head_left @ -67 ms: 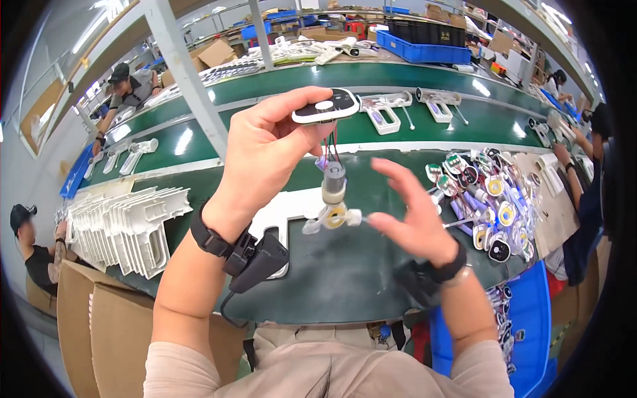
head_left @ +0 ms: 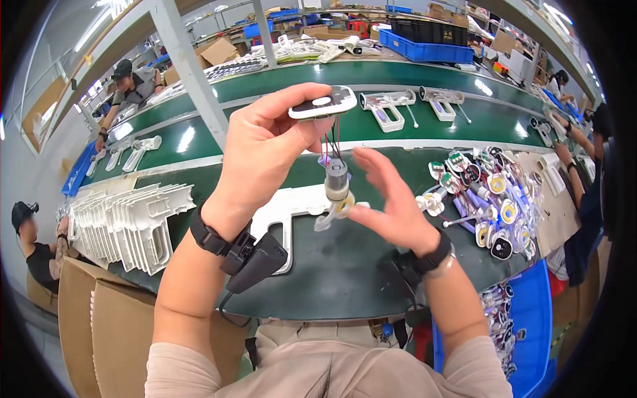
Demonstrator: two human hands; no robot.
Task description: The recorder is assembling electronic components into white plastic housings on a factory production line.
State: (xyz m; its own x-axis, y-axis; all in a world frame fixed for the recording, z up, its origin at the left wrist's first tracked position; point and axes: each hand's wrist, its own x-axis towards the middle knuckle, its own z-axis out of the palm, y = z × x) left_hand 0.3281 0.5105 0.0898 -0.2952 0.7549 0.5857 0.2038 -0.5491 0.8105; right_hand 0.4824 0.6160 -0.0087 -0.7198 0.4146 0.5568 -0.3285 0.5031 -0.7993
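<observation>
1. The black-and-white oval panel (head_left: 337, 101) is raised over the tabletop (head_left: 338, 275), pinched between thumb and fingers of the left hand (head_left: 262, 142).
2. Red and dark wires (head_left: 338, 129) run down from the panel to a grey cylindrical motor (head_left: 336, 174), which hangs tilted with a yellow ring (head_left: 343, 206) and a clear plastic piece (head_left: 322, 223) at its lower end.
3. Compared with an instant ago, the right hand (head_left: 398, 215) has come leftward, closer to the motor; its thumb now overlaps the yellow ring in view. It is spread, not clenched, and whether it touches the part I cannot tell.
4. My reading: the dangling end, apparently borne by the wires alone, is now within the right hand's reach.
5. Just below, a white pistol-shaped shell (head_left: 298, 201) lies flat on the tabletop, its grip toward the wearer.
6. Green surface shows between the shell and the heap of wired parts (head_left: 494, 199) at right, leaving sideways room there.
7. Leftward, a row of nested white shells (head_left: 123, 225) limits movement; beyond the far edge, finished-looking units (head_left: 388, 113) sit on the conveyor.
8. Past the near edge stand a cardboard box (head_left: 126, 338) and a blue bin (head_left: 541, 298).
</observation>
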